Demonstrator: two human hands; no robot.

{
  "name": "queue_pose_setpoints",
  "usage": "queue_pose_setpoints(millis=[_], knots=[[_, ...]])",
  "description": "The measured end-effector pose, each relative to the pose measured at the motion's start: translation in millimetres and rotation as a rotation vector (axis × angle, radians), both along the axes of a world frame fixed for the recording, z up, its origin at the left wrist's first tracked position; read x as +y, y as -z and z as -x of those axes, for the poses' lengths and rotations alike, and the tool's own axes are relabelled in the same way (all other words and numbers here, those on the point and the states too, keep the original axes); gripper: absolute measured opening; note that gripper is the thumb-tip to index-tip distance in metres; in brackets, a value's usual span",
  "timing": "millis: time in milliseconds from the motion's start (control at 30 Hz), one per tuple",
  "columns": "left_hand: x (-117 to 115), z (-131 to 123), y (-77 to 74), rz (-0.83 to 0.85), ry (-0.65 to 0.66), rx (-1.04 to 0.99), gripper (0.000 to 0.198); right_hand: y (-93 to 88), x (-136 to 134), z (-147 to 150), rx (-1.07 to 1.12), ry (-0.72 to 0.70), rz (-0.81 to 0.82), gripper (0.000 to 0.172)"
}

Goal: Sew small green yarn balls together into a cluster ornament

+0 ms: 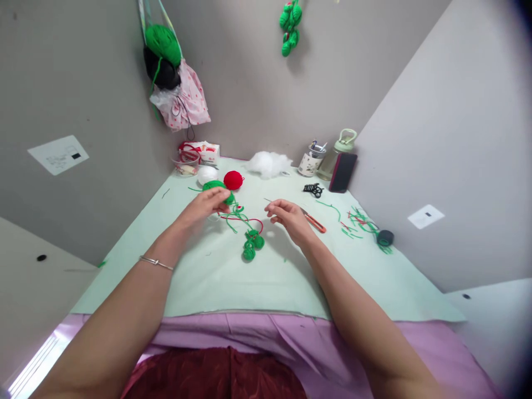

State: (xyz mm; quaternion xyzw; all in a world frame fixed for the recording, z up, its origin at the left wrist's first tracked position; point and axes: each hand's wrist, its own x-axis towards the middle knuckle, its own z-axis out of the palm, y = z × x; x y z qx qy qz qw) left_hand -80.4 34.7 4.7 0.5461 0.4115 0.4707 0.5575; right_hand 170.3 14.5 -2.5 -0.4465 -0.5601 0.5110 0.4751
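Observation:
My right hand [288, 217] is raised above the table with thumb and fingertips pinched on a thin needle [267, 199], whose end points left. My left hand [210, 202] is closed, with its fingers curled beside a green yarn ball [214, 185]; what they hold, if anything, is hidden. Between the hands lies a small green knitted piece [252, 244] of rounded lobes. Loose green strands run from it toward my left hand. A red yarn strand [260, 221] curves across the same spot.
White [207, 175] and red yarn balls [233, 180] sit behind my left hand, with white stuffing [269, 164] farther back. On the right are an orange cutter [316, 223], a black hair claw [313, 190], yarn scraps [356, 221], black tape [385, 238], a phone [343, 173] and a bottle [332, 160].

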Motion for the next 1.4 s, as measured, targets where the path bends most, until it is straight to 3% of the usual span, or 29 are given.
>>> queue_pose_setpoints(millis=[167,333,467,733,1000,1133,1267,1400], knots=[[-27.1,-33.0,-2.5,0.026,0.258,-0.113,0.032,-11.1,-16.0,9.6,0.073,-0.277,0.033,0.021],[-28.2,-37.8,-1.9,0.068,0.066,-0.245,0.028,-12.9,-16.9,4.4,-0.003,-0.383,0.100,0.023],[-20.7,-30.4,-1.2,0.141,0.006,-0.397,0.024,-11.3,-14.1,3.1,0.029,-0.347,0.112,0.024],[-23.0,-33.1,-1.9,0.196,0.077,-0.491,0.022,-14.0,-14.4,6.3,0.093,-0.165,0.067,0.021],[-23.5,-36.7,2.4,0.191,0.140,-0.518,0.019,-4.2,-16.2,13.1,0.093,-0.313,0.075,0.018],[-22.3,-35.3,1.9,0.207,0.065,-0.537,0.014,-1.1,-12.5,10.8,0.059,-0.346,0.087,0.022],[-22.1,-33.5,3.2,0.220,0.071,-0.488,0.017,-4.0,-9.9,7.6,0.134,-0.255,0.115,0.023],[-25.1,-35.7,6.5,0.092,0.107,-0.227,0.012,-6.8,-10.5,8.1,0.163,-0.201,0.109,0.022]])
